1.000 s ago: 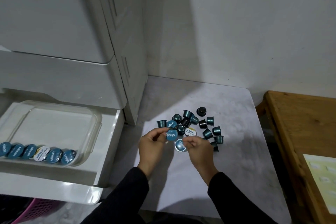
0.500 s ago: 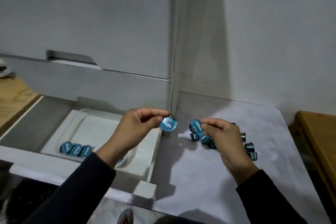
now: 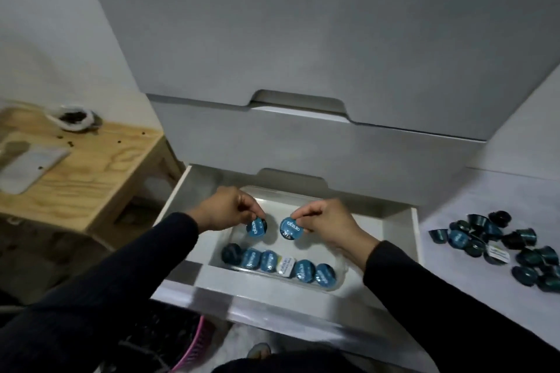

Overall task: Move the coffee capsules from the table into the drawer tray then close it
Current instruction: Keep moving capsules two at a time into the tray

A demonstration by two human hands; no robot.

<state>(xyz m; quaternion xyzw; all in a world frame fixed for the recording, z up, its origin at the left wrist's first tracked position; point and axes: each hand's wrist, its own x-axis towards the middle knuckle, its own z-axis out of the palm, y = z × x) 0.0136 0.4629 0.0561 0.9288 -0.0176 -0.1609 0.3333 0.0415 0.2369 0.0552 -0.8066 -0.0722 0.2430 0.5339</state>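
Both hands hover over the clear tray [image 3: 344, 274] inside the open white drawer [image 3: 413, 233]. My left hand [image 3: 227, 209] pinches a blue-lidded coffee capsule [image 3: 256, 228]. My right hand [image 3: 324, 221] pinches another blue-lidded capsule [image 3: 290, 228]. Both capsules hang just above the tray floor, behind a row of several capsules [image 3: 280, 263] lined along the tray's front wall; one in that row has a white lid. A pile of several dark teal capsules [image 3: 500, 244] lies on the grey table [image 3: 472, 281] to the right.
Closed white drawers [image 3: 303, 48] stack above the open one. A wooden side table [image 3: 88, 166] with a flat grey sheet and a white-rimmed object stands at left. A pink basket [image 3: 194, 348] sits under the drawer front.
Both hands carried their capsules left from over the table to above the drawer tray, and my view swung left with them. The capsule pile now lies at the far right.
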